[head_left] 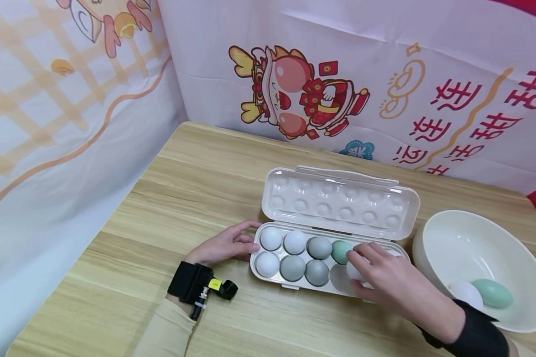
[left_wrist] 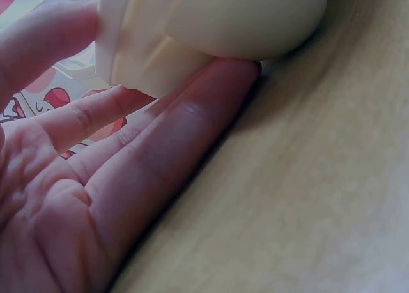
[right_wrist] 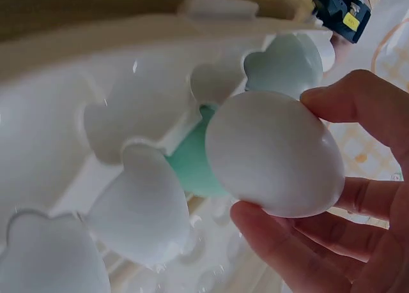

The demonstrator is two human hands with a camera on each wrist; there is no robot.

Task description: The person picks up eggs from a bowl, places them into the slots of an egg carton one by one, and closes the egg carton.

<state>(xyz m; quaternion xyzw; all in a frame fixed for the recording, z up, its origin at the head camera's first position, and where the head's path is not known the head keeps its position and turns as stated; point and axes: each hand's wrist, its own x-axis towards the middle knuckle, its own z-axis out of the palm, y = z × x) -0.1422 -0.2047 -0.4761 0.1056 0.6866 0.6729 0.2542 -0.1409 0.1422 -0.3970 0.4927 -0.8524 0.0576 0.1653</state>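
Observation:
An egg box (head_left: 290, 286) stands on the table with its lid (head_left: 339, 198) folded back. My left hand (head_left: 225, 244) grips its left end, thumb on the rim and fingers against the underside. Between thumb and fingers, my right hand (head_left: 390, 272) holds a white egg (right_wrist: 275, 152) over the front row, beside a bare socket (head_left: 339, 278). White eggs (head_left: 271, 239), grey eggs (head_left: 319, 247) and a green egg (head_left: 341, 252) sit in the box. Two more white eggs show in the right wrist view, one of them (right_wrist: 140, 207) beside the green egg; my right hand mostly covers that end in the head view.
A cream bowl (head_left: 460, 243) stands to the right of the box, holding a white egg (head_left: 466, 295) and a green egg (head_left: 493, 293). Printed cloth (head_left: 196, 64) hangs behind the wooden table (head_left: 152, 213) and along its left side.

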